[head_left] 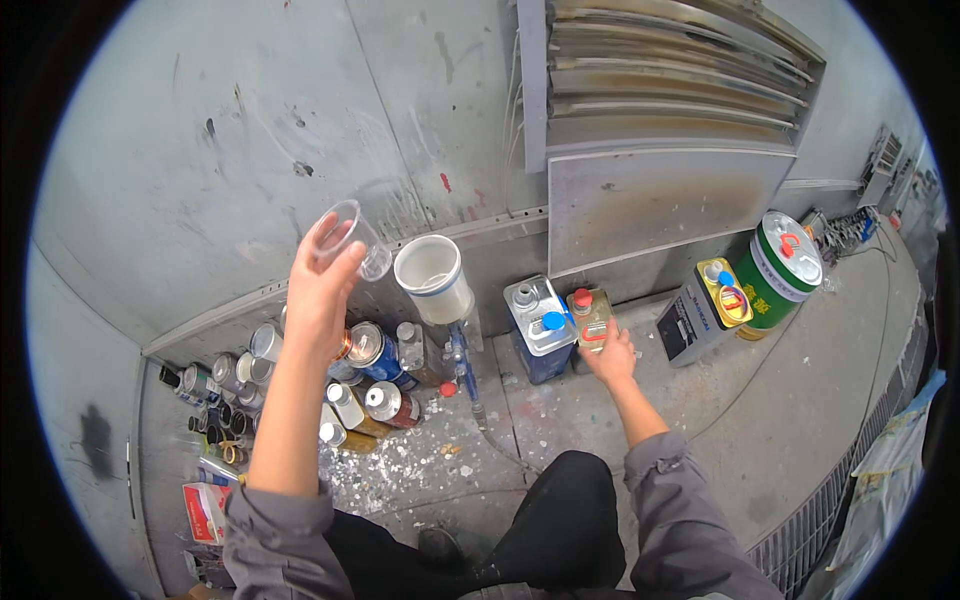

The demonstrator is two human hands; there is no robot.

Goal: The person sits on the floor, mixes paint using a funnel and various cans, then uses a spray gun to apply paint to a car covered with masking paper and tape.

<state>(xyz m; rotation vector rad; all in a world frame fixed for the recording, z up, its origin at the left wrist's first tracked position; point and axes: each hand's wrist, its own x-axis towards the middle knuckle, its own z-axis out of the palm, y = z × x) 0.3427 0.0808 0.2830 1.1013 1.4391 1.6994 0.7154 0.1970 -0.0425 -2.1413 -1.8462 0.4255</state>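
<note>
My left hand (325,285) is raised near the wall with fingers and thumb around a clear plastic cup (372,255). The cup is tilted, and its wall looks see-through. Low on the right, my right hand (613,358) grips the top of a small yellowish rectangular can (590,310) with a red cap, its fingers at the handle. Close beside that can stands a blue-sided metal can (540,335) with a blue cap and a spout. Between my hands a spray gun (460,360) with a white paint cup (432,275) stands upright by the wall.
Farther right are a grey rectangular can (690,325) with a yellow top and a green-and-white drum (770,285). Several bottles and paint tins (370,350) crowd the left floor. A hose (510,455) crosses the paint-flecked floor; a floor grating (830,510) runs at right.
</note>
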